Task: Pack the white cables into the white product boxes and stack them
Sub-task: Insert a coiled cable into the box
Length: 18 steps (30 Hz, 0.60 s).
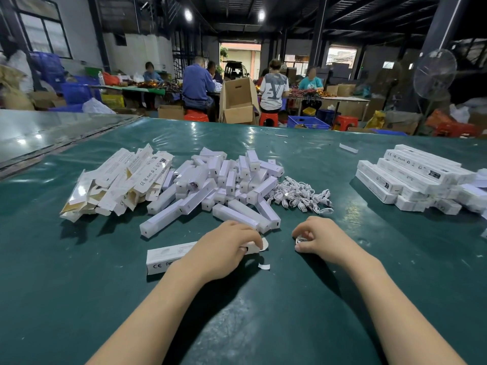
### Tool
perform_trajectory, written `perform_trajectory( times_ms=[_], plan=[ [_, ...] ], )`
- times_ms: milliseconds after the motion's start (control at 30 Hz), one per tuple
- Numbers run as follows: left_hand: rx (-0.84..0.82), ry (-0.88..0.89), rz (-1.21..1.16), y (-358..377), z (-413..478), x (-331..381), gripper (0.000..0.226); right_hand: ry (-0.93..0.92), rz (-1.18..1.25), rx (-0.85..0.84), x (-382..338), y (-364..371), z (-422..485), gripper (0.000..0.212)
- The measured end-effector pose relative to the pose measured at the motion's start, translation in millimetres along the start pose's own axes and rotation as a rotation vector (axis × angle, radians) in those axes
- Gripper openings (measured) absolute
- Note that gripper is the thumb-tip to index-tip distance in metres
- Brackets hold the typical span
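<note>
I am viewing a table (pixel 395 272) covered in a glossy dark green sheet that is wrinkling and catching the ceiling lights. The left grip (pixel 229 250) is clamping down on one white product box (pixel 168 255), a long, square-sectioned carton of smooth printed card lying flat near me. Its long axis is running left to right across my view, with the end marked CE pointing left. At the other end a rounded tab is sticking out from under the fingers toward the right grip (pixel 320 237). The right grip is pinching a small coiled white cable (pixel 299 241) against the sheet, fingers curling over it. The two grips are sitting apart, with a strip of bare green between them and a small white paper scrap (pixel 264 266) lying just beside the tab end. Beyond the hands, matte white bar-shaped units (pixel 224 185) are lying in a loose pile, touching a heap of coiled cables (pixel 300 196) on the right and flattened cartons (pixel 116 180) on the left. Packed boxes (pixel 411 175) are sitting stacked at the far right, well apart from the hands.
</note>
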State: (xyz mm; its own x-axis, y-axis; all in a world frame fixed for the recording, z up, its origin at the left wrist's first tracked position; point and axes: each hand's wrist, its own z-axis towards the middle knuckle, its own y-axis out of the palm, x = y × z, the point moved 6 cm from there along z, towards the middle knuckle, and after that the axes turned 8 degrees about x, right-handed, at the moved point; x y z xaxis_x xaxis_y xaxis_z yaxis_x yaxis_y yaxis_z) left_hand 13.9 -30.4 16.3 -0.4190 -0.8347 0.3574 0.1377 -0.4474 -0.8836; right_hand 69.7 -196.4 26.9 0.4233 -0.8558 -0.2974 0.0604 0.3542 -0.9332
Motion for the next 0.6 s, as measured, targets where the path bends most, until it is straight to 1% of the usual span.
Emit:
perform_trajectory(
  times_ms=[67, 200, 267, 300, 333, 400, 500, 600],
  plan=[
    [-0.018, -0.022, 0.012, -0.9, -0.9, -3.8, 0.042, 0.024, -0.018, -0.027, 0.7, 1.7, 1.9, 0.029],
    [-0.084, -0.058, -0.024, -4.1, -3.6, -7.5, 0.056, 0.066, -0.011, -0.04, 3.3, 0.6, 2.4, 0.025],
    [-0.081, -0.053, -0.025, -5.0, -3.8, -6.7, 0.056, 0.075, 0.028, 0.004, 4.4, -2.6, 0.7, 0.019],
    [-0.071, -0.046, -0.034, -5.7, -3.7, -5.9, 0.054, 0.077, 0.081, 0.053, 4.3, -5.4, 0.5, 0.015],
    [-0.061, -0.033, -0.046, -6.6, -3.7, -4.7, 0.052, 0.081, 0.166, 0.111, 3.5, -8.4, 0.5, 0.017],
    [-0.053, 0.0, -0.061, -8.9, -4.3, -1.9, 0.049, 0.088, 0.441, 0.214, -1.3, -13.5, -0.5, 0.027],
    [-0.01, 0.049, -0.094, -13.9, -4.7, 5.9, 0.05, 0.074, 0.894, 0.276, -18.0, -12.7, -3.0, 0.03],
    [0.122, 0.087, -0.148, -24.8, -3.1, 13.9, 0.051, 0.105, 1.175, 0.306, -34.1, 0.2, -2.4, 0.028]
  ],
)
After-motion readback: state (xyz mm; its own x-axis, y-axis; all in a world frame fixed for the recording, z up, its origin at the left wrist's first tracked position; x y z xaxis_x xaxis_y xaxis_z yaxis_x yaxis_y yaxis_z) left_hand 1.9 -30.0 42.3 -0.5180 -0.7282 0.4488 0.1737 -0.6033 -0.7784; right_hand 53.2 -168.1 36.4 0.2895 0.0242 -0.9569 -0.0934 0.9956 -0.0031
